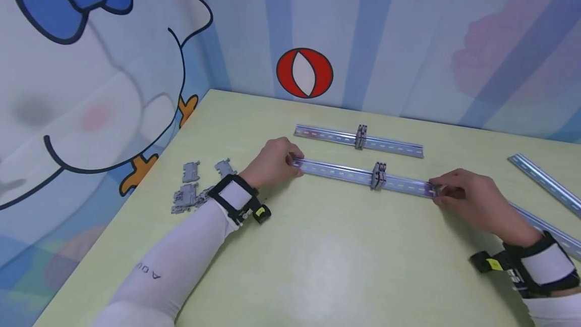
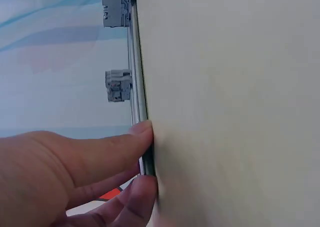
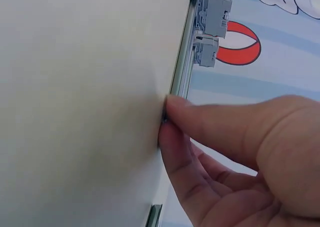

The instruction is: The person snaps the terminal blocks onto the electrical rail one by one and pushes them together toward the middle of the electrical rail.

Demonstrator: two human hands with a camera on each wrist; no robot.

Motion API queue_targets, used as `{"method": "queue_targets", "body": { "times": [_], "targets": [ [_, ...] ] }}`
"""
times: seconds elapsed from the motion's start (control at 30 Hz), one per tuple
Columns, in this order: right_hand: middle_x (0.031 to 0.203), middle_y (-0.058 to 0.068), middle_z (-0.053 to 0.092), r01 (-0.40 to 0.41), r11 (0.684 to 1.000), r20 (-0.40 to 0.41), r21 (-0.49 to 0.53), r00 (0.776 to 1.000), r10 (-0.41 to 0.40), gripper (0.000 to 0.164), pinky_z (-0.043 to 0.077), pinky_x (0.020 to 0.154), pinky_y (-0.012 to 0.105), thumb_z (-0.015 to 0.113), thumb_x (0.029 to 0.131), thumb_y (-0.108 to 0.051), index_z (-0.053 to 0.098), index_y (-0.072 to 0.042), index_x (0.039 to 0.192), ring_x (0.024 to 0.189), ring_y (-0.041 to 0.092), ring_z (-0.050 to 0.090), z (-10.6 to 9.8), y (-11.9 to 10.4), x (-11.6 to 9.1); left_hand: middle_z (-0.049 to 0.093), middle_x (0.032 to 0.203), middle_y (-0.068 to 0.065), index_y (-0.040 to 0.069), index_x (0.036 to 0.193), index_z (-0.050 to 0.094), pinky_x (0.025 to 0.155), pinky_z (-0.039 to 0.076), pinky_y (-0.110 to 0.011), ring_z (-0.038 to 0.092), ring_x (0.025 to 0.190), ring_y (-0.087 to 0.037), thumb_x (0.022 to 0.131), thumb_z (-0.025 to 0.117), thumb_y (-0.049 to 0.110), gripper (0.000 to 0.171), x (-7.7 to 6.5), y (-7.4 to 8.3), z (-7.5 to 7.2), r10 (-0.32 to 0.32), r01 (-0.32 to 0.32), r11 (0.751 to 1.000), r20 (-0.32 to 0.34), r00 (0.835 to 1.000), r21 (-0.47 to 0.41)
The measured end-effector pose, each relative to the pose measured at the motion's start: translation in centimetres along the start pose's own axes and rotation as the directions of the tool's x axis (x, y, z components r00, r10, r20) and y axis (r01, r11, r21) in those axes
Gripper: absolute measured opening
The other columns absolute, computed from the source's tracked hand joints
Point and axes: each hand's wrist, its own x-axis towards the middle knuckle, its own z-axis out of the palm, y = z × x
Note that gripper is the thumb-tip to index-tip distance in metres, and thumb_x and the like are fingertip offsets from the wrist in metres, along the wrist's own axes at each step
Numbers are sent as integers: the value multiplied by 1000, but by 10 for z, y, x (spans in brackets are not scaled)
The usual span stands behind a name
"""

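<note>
The left hand (image 1: 274, 163) pinches the left end of a long, silvery, slotted metal rail (image 1: 333, 169) between thumb and fingers; the right hand (image 1: 472, 198) pinches its right end the same way. This rail runs across the smooth, pale yellow-green table (image 1: 317, 256), just in front of a matching silvery metal rail (image 1: 320, 133); whether its underside touches the tabletop all along, I cannot tell.

Good handling means moving the 2 ends at an equal pace and keeping them level. If 1 end leads, the rail could swing into its neighbour. Fingertips are best kept at the ends, clear of the ribbed grey, plastic-looking block cluster (image 1: 379, 175) seated across it.

The metal is glossy, with raised long edges and dash-shaped slots. The cluster looks matte and layered, with stepped sides. Loose, notched grey plastic-looking pieces (image 1: 185, 196) lie near the left wrist.
</note>
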Motion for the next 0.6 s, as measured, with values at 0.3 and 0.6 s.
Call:
{"method": "queue_targets", "body": {
  "times": [0.3, 0.6],
  "targets": [
    [100, 18, 67, -170, 984, 23, 46, 985, 169, 28, 47, 62, 23, 71, 85, -4, 71, 1, 112, 85, 28, 63, -5, 9, 22, 61, 94, -5, 7, 112, 69, 71, 46, -27, 55, 85, -19, 80, 82, 17, 36, 28, -4, 2, -89, 85, 994, -61, 994, -75],
    [111, 28, 64, -217, 968, 22, 129, 976, 216, 37, 51, 59, 23, 70, 89, -11, 63, 7, 120, 97, 42, 66, 0, 7, 28, 58, 90, -7, 5, 112, 65, 69, 42, -28, 53, 87, -20, 79, 82, 19, 40, 40, -4, 2, -156, 147, 985, -114, 981, -87]
  ]
}}
